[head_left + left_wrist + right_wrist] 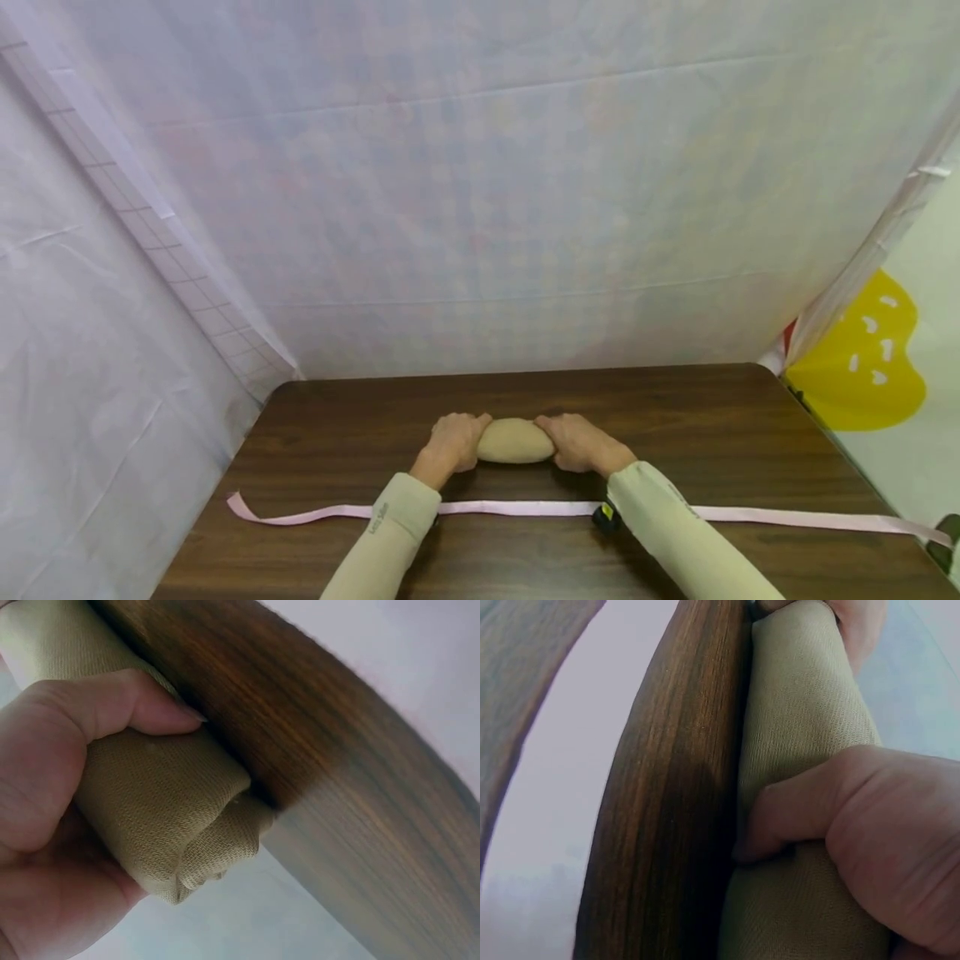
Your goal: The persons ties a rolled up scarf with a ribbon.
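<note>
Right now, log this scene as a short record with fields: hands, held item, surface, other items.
left hand: left hand grips the left end of the cloth roll, fingers curled round it
right hand: right hand grips the right end of the same roll
held item: tan knit fabric rolled into a thick bundle, lying on the table
surface: dark wood-grain table
other items: pink ribbon stretched flat across the table, nearer the person than the roll, passing under both forearms
surroundings: pale sheeting behind and to the left

Open table (675, 417) is left all around the hands; only a pink ribbon (525, 507) is stretched across behind them, and white sheeting (480, 208) closes the far edge.
</note>
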Action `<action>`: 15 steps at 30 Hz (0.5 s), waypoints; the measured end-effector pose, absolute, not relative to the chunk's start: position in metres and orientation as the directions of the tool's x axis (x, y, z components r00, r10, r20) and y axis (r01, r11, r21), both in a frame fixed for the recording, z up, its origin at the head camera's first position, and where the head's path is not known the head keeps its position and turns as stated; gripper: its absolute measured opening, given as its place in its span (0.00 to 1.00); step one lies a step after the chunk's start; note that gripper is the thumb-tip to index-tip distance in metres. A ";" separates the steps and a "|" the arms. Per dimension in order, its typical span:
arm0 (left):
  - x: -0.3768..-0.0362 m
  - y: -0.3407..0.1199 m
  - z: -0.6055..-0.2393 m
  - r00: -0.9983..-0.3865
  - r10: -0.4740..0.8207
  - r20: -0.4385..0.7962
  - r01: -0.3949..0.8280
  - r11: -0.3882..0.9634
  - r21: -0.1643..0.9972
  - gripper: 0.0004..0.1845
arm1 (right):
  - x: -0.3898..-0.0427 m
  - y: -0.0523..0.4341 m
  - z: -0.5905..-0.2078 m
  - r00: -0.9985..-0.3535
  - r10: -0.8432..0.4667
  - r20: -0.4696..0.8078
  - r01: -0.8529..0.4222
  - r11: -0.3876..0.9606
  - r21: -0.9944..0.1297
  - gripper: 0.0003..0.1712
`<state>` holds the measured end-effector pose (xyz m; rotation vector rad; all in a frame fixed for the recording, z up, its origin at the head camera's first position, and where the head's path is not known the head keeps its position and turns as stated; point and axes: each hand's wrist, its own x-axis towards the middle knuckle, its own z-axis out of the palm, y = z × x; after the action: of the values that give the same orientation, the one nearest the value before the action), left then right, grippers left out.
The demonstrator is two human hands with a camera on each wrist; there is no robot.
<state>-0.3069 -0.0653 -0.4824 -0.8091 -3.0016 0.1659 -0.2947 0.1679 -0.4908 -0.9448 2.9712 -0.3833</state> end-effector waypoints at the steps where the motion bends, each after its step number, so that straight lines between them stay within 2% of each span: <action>1: -0.306 -0.065 -0.482 -0.864 0.503 0.004 0.500 0.859 -0.108 0.24 | -0.294 0.168 -0.490 -0.817 -0.571 0.076 -0.572 0.789 -0.222 0.28; 6: -0.306 -0.066 -0.485 -0.856 0.516 0.029 0.510 0.853 -0.115 0.24 | -0.294 0.169 -0.492 -0.817 -0.572 0.077 -0.574 0.794 -0.197 0.31; 15: -0.302 -0.068 -0.486 -0.827 0.556 0.089 0.538 0.827 -0.162 0.23 | -0.294 0.171 -0.494 -0.810 -0.579 0.093 -0.585 0.789 -0.186 0.32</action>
<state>-0.3024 -0.0684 -0.4860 -0.8649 -2.8753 0.1963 -0.2936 0.1711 -0.4939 -0.9761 3.0003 -0.3282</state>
